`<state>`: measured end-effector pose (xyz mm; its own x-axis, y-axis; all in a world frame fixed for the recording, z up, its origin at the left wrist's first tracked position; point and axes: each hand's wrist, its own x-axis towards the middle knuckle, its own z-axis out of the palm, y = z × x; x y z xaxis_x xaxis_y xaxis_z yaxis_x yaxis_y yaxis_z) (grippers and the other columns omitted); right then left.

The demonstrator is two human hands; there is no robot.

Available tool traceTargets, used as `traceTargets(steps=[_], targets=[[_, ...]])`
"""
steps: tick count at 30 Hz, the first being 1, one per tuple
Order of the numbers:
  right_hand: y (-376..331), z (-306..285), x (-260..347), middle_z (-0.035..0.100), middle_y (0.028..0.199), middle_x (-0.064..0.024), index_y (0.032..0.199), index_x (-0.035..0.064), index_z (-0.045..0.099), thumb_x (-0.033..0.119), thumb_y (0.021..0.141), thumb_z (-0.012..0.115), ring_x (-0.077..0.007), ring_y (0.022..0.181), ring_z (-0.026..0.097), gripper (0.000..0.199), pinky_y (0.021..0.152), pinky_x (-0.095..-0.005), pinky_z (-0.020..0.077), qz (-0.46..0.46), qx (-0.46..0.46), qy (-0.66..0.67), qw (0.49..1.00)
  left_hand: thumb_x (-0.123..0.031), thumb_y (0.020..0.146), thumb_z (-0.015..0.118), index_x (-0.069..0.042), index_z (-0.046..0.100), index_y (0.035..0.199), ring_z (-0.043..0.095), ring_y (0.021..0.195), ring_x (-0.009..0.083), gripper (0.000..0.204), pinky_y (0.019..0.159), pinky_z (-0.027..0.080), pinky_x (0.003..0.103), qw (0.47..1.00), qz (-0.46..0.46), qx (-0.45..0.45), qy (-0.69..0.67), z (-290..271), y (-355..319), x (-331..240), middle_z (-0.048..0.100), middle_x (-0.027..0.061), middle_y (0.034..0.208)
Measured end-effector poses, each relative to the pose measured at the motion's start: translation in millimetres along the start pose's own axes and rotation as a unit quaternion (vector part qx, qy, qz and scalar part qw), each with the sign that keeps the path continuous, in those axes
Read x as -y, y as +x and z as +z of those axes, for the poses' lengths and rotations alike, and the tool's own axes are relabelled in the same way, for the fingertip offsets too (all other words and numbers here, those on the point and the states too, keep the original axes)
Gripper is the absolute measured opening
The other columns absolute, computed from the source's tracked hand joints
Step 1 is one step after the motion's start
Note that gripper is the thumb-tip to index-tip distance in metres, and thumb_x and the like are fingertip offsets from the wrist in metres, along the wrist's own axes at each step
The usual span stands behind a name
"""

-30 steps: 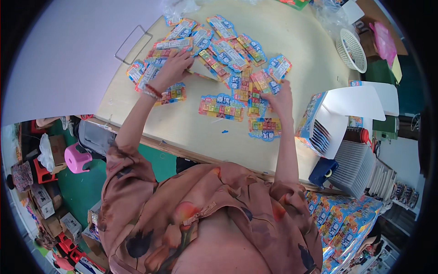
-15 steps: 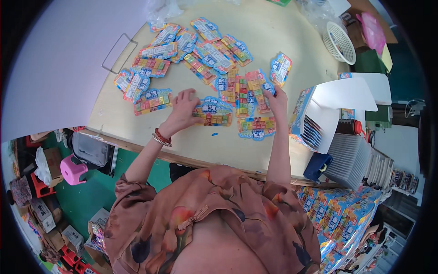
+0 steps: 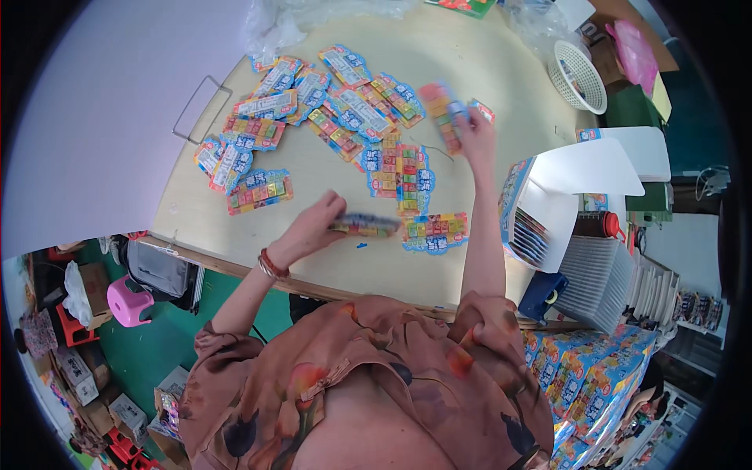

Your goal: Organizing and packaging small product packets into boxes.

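My left hand (image 3: 312, 227) grips a blister card of small coloured blocks (image 3: 368, 225), tipped nearly edge-on just above the table. In my right hand (image 3: 476, 135) is another blister card (image 3: 440, 110), held by its edge and slightly blurred. One more card, lying mostly hidden behind that hand, shows only its corner. Between my hands a card (image 3: 435, 232) lies crosswise, with an upright card (image 3: 413, 180) behind it. A loose heap of such cards (image 3: 270, 104), some face up and some face down, spreads over the table's left and far side.
An open white display box (image 3: 548, 227) with cards inside stands at right, beside a blue tape dispenser (image 3: 542, 298) and a stack of grey-white sheets (image 3: 591, 274). A white basket (image 3: 578, 77) and clear plastic bags (image 3: 274, 27) lie at the far side. A wire handle (image 3: 202, 110) is at left.
My right hand has lifted its card up and away from the row, toward the far side. My left hand has picked up the card it was touching and tilted it.
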<state>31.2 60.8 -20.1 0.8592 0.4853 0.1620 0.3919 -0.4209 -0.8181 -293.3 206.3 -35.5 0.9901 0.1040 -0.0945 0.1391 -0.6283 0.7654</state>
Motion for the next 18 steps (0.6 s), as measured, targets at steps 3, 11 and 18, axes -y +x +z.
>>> traceTargets(steps=[3,11,18], targets=[[-54.4,23.2,61.0,0.066,0.079,-0.0074,0.103,0.0020,0.065,0.013,0.088,0.059,-0.0123,0.075,0.061,0.020,0.066,-0.0301,0.0482,0.017,0.244,0.029,0.969,-0.002,0.066,0.071,-0.006,0.047,0.101,0.048,0.107,0.0361,0.043,0.085,0.046,0.042,0.998,-0.021,0.032,0.054,5.5,-11.2,-5.9,0.046,0.0174,0.113],[-76.5,75.0,68.7,0.068,0.080,-0.0081,0.095,0.0036,0.069,0.030,0.088,0.062,-0.0130,0.073,0.061,0.028,0.066,-0.0294,0.0465,0.012,0.475,0.058,0.878,-0.005,0.067,0.080,-0.010,0.037,0.137,0.056,0.107,0.0269,0.082,0.090,0.048,0.036,0.962,0.023,-0.240,-0.130,1.1,-13.9,21.0,0.046,0.0132,0.123],[-16.0,129.7,34.6,0.042,0.135,-0.0267,0.139,0.0025,0.035,0.027,0.083,0.063,-0.0394,0.129,0.037,0.067,0.088,-0.0443,0.0511,-0.296,0.234,-0.336,0.863,-0.001,0.071,0.076,-0.004,0.049,0.113,0.059,0.092,0.0257,0.051,0.082,0.050,0.032,0.982,0.023,-0.136,-0.130,-1.7,0.9,34.3,0.048,0.0125,0.106]])
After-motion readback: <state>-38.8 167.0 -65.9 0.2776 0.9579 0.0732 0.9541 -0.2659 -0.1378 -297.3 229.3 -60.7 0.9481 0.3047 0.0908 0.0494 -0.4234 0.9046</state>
